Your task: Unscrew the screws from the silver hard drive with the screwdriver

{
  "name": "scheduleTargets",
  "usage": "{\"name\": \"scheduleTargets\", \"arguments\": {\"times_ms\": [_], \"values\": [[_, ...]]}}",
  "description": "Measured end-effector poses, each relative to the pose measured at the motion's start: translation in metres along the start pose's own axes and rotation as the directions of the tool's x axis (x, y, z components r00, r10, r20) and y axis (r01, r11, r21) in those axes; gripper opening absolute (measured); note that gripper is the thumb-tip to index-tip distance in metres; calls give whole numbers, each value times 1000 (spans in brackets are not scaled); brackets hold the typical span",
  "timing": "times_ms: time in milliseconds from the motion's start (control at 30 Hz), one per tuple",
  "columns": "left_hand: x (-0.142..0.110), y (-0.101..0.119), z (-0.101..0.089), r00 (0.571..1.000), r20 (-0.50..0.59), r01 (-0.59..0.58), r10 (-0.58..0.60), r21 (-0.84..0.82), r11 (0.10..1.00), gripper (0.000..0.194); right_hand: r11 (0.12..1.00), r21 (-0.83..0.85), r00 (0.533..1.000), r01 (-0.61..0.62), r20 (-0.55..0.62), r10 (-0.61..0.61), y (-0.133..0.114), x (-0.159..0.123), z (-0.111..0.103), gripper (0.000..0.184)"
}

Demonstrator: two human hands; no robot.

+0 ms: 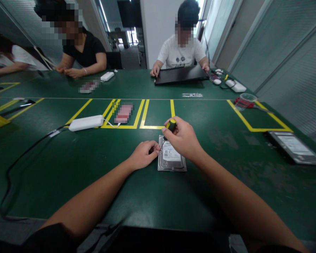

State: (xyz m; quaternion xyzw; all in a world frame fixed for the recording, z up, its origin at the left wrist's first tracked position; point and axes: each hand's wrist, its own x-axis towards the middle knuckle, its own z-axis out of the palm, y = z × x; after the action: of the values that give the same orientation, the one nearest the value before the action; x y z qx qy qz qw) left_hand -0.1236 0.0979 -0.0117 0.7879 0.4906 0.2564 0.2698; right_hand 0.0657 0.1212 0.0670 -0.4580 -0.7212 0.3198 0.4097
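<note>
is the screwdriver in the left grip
No, the right grip holds the screwdriver, its shaft slanting down over the hard drive.

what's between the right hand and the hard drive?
A screwdriver, in the head view: handle in the right hand, shaft slanting down toward the left side of the hard drive. Tip contact is unclear.

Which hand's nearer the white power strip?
Left. Left hand is right of the power strip, at the left edge of the hard drive; right hand farther right, holding a screwdriver over it.
</note>
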Motion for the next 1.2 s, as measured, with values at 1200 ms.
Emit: {"name": "scheduleTargets", "arguments": {"times_ms": [1200], "values": [[1, 0, 1, 1000, -3, -9, 9, 2, 1000, 9, 915, -283, 957, 289, 49, -287, -11, -6, -8, 32]]}}
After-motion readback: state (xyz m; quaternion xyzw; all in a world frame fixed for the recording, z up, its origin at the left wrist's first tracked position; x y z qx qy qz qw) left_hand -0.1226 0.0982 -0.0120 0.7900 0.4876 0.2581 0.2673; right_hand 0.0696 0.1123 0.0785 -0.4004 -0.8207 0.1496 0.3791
